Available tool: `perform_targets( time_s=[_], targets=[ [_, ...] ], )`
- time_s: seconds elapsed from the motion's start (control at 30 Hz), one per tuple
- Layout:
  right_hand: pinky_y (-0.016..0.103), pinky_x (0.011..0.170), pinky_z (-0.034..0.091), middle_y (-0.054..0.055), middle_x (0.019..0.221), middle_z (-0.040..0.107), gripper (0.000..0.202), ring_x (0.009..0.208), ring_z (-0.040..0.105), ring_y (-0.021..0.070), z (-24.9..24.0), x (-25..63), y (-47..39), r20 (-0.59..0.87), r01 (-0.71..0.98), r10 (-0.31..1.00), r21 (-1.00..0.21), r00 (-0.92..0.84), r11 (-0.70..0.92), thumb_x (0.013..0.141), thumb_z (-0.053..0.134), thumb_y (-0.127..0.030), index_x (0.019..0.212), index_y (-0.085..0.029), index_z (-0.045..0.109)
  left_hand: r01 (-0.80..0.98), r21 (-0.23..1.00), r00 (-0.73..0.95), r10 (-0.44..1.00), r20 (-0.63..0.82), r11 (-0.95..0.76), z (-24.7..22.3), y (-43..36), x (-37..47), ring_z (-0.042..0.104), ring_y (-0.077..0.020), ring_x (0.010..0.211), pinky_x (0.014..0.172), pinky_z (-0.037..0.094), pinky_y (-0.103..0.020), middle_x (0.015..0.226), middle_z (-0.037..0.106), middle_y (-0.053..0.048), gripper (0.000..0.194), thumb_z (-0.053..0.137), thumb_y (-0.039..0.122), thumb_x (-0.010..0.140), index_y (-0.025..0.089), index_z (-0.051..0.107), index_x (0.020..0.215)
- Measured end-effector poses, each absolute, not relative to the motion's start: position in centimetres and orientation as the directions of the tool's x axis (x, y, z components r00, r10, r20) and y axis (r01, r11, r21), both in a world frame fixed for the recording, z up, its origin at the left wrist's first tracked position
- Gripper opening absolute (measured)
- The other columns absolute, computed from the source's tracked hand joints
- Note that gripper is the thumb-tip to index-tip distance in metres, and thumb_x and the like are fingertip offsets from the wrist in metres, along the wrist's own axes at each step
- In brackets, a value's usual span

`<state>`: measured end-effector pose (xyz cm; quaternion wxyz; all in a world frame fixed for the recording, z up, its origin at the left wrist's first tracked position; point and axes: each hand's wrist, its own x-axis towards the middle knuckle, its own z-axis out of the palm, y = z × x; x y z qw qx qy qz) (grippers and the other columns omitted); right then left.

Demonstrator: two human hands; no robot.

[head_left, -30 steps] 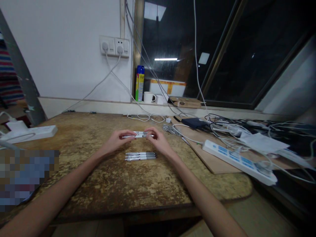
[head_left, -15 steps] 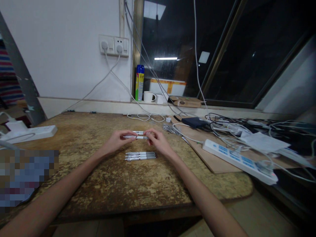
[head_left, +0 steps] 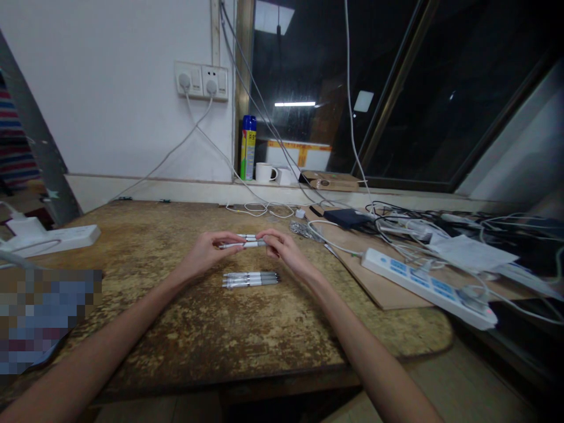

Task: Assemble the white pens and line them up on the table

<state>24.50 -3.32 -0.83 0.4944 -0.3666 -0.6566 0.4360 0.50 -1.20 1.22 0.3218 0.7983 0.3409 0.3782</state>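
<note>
The left hand (head_left: 203, 252) has thumb and forefinger nearly together around the left end of the far pens (head_left: 253, 244), which lie crosswise between the two hands over the middle of the table (head_left: 247, 341). The right hand (head_left: 286, 252) has its thumb and forefinger curled in a small gap around their right end, partly hiding it; whether the far pens touch the table I cannot tell. Just nearer, the near pens (head_left: 250, 280) lie side by side on the table, grey ends right, untouched. To the right, a power strip (head_left: 427, 288) lies across a board (head_left: 368, 282); at the far side, a mug (head_left: 264, 172) stands beside a spray can (head_left: 248, 153)
</note>
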Motion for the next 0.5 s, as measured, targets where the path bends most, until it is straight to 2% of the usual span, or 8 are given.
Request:
perform_targets(
  time_s=[0.07,0.2,0.37,0.5],
  targets=[
    [0.026,0.054,0.030,-0.006,0.055,0.047,0.031,0.051,0.040,0.0128,-0.7,24.5,-3.4,0.315,0.017,0.917,-0.944,-0.242,0.329,0.091,0.059,-0.046,0.104,-0.019,0.066,0.265,0.817,0.424,0.823,0.377,-0.511,1.0,-0.9,0.6,0.073,-0.0255,0.099,0.086,0.055,-0.034,0.110,0.079,-0.009,0.038,0.078,0.046,0.081,0.018,0.076,0.106],
    [0.029,0.066,0.043,-0.002,0.062,0.064,0.029,0.061,0.058,0.0164,-0.6,23.7,-3.9,0.280,-0.003,0.911,-0.956,-0.303,0.293,0.091,0.059,-0.046,0.104,-0.020,0.062,0.199,0.893,0.288,0.895,0.340,-0.403,0.5,-0.3,0.6,0.073,-0.0238,0.092,0.076,0.055,-0.031,0.100,0.079,-0.009,0.040,0.083,0.045,0.076,0.017,0.070,0.101],
    [0.033,0.081,0.049,0.001,0.079,0.071,0.025,0.080,0.066,0.0183,-1.3,22.6,-4.2,0.304,0.026,0.888,-0.943,-0.344,0.332,0.092,0.062,-0.045,0.101,-0.022,0.063,0.052,0.935,0.329,0.890,0.316,-0.351,0.5,-0.2,0.8,0.070,-0.0255,0.104,0.083,0.058,-0.034,0.106,0.075,-0.008,0.041,0.076,0.052,0.083,0.017,0.069,0.104],
    [0.031,0.080,0.048,0.003,0.094,0.070,0.032,0.089,0.064,0.0177,-1.6,22.5,-3.6,0.394,-0.012,0.887,-0.915,-0.239,0.403,0.093,0.061,-0.051,0.109,-0.024,0.066,0.110,0.936,0.444,0.859,0.254,-0.334,0.3,-0.6,1.2,0.069,-0.0238,0.098,0.082,0.057,-0.034,0.110,0.074,-0.008,0.044,0.074,0.053,0.084,0.018,0.073,0.110]
  ],
)
